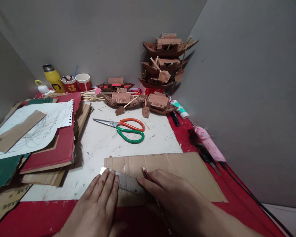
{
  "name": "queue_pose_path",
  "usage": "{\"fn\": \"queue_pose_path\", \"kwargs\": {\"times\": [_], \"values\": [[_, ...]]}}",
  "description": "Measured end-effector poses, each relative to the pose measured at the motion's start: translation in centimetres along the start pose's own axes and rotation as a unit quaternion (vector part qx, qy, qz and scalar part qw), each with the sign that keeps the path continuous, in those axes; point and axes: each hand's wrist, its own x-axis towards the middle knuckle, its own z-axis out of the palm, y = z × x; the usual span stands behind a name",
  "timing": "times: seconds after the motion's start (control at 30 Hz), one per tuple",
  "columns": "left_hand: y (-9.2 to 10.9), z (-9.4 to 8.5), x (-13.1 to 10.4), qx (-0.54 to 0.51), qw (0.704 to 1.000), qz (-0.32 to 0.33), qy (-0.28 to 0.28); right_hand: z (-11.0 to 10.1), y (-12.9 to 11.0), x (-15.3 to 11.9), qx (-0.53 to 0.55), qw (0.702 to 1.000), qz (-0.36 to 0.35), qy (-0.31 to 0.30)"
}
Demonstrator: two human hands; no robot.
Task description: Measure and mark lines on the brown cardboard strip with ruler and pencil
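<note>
A flat brown cardboard sheet (185,168) lies at the near edge of the white board. Across its left part rests a clear ruler (128,182), slightly slanted. My left hand (98,197) lies flat on the ruler's left end, fingers stretched out. My right hand (170,189) is closed around a dark pencil (146,172), its tip pointing up and away over the cardboard; this hand is beside the ruler's right end. Scissors (117,124) with one orange and one green handle lie beyond the cardboard, blades pointing left.
Stacked cardboard and paper (49,158) fill the left side. Small brown model boats (120,98) stand at the back, others stacked (169,46) at back right. A yellow bottle (54,79) and cups (83,82) are back left. A pink tool (209,144) with a black cord lies right.
</note>
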Motion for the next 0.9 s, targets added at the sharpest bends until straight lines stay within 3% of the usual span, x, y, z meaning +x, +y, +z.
{"fn": "queue_pose_path", "kwargs": {"times": [0.53,0.9], "values": [[-0.5,0.3,0.3,0.015,1.000,-0.008,-0.024,-1.1,1.4,-1.8,0.079,0.996,0.032,0.026],[-0.7,0.3,0.3,-0.007,0.998,-0.024,-0.064,-0.5,1.2,-0.7,0.055,0.996,0.039,0.054]]}}
